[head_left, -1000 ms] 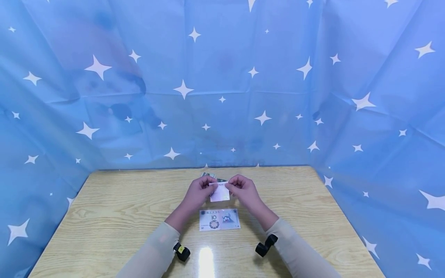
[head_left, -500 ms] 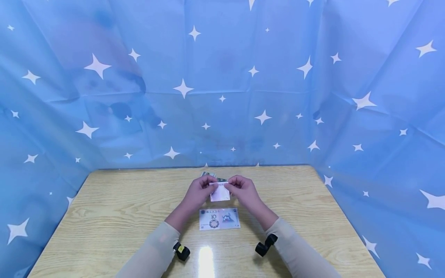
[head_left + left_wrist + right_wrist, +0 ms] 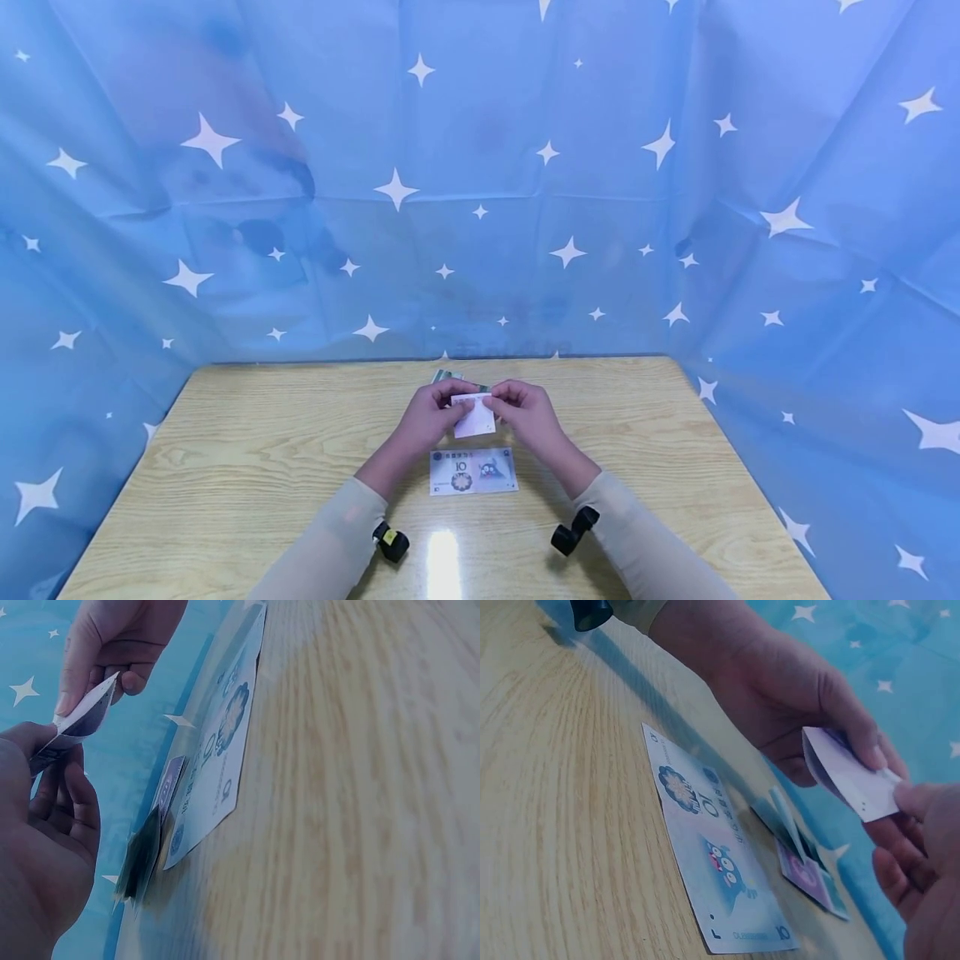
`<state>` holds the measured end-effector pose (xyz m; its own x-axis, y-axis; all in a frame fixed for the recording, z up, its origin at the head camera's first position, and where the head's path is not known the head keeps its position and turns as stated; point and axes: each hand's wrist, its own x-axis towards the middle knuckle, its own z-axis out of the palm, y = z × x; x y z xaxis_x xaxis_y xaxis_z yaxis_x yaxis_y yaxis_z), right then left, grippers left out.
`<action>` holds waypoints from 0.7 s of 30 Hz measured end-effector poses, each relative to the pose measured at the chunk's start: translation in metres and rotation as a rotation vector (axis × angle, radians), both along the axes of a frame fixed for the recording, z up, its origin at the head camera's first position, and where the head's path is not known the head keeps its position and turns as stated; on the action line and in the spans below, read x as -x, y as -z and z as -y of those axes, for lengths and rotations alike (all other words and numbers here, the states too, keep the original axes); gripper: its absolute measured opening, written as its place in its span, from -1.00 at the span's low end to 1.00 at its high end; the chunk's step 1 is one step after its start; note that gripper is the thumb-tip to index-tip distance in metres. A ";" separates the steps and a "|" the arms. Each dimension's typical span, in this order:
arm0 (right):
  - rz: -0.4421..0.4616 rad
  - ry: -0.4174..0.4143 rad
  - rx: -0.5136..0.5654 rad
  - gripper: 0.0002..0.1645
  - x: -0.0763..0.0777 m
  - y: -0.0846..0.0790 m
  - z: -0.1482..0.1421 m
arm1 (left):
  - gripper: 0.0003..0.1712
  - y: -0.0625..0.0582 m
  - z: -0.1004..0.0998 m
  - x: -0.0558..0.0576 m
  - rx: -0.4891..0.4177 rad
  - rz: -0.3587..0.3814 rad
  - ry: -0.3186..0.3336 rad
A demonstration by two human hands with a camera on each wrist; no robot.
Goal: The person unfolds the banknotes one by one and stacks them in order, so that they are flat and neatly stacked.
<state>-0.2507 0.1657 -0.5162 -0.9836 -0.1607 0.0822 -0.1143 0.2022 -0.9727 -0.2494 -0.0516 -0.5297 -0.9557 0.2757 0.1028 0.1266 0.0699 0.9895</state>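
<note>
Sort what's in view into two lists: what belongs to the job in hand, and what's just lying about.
In the job:
The small, folded, pale paper note
The left hand and right hand, both pinching it

Apparently just lying about:
The flat, pale, rectangular paper note printed 10
The green and purple printed papers beyond it

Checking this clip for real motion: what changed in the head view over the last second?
The left hand has shifted its fingers slightly right along the folded pale paper note, toward the right hand. Nothing was taken hold of or let go: both hands pinch that note as before. The flat pale rectangular paper note printed "10" stays on the light wooden table.
</note>
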 end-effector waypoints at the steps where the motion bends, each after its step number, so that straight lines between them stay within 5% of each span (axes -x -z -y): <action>1: -0.009 0.007 -0.005 -0.90 -0.001 0.000 0.000 | -0.77 0.000 0.000 0.000 0.000 -0.003 -0.001; 21: -0.074 0.101 0.019 -0.94 -0.012 -0.007 -0.002 | -0.84 -0.005 0.013 -0.006 0.052 -0.073 -0.030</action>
